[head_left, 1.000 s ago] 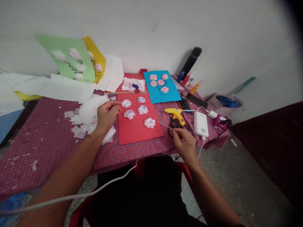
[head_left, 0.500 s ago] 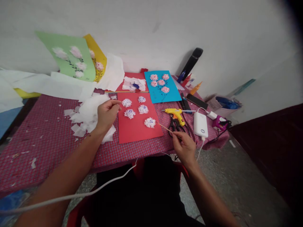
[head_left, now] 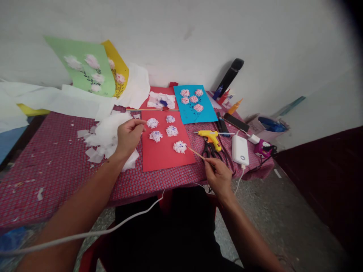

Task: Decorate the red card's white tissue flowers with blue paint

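A sheet of red paper (head_left: 159, 156) lies in front of me with several white tissue flowers, dabbed with blue-purple, on it. My right hand (head_left: 218, 175) is closed around a thin wooden stick (head_left: 195, 152). The stick's tip reaches the edge of the lower right flower (head_left: 179, 147). My left hand (head_left: 129, 138) rests at the paper's left edge, index finger and thumb slightly apart and holding nothing visible. Those fingertips are close beside the upper left flower (head_left: 152, 122). White tissue pieces (head_left: 106, 132) are heaped under and behind my left hand.
Right of the red paper lie a yellow glue gun (head_left: 209, 136), black scissors (head_left: 210, 150) and a white power bank (head_left: 240, 149). Behind are blue paper with flowers (head_left: 184, 115) and a paint-stained tissue (head_left: 161, 101). A white cable (head_left: 113, 228) crosses in front of me.
My right hand has shifted very slightly left with the stick, whose tip stays at the lower right flower. My left hand is practically still.
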Demonstrator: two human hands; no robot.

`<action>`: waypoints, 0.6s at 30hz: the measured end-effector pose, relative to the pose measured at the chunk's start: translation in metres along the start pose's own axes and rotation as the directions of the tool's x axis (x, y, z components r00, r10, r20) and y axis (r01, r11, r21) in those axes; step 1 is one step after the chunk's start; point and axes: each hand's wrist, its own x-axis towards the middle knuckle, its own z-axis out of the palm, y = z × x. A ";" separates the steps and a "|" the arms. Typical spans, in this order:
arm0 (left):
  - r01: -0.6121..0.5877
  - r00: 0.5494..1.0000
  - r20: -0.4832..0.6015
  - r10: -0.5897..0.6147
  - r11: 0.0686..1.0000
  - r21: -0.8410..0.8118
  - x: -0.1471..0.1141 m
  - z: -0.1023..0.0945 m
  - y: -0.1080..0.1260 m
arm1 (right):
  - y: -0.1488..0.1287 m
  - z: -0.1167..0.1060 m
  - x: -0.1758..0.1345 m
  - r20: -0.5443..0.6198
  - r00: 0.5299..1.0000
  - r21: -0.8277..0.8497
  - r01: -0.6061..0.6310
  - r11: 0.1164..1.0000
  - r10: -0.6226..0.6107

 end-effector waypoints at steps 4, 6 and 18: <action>0.005 1.000 0.003 -0.005 1.000 0.003 0.000 0.000 0.000 | 0.001 -0.003 -0.002 -0.016 1.000 -0.003 -0.007 1.000 0.007; 0.002 1.000 0.001 -0.002 1.000 -0.002 -0.001 0.001 0.000 | 0.000 -0.004 -0.003 -0.019 1.000 -0.007 -0.009 1.000 0.009; 0.005 1.000 0.008 -0.005 1.000 -0.013 0.000 0.000 -0.001 | 0.000 -0.003 -0.009 -0.031 0.999 -0.004 0.021 1.000 -0.021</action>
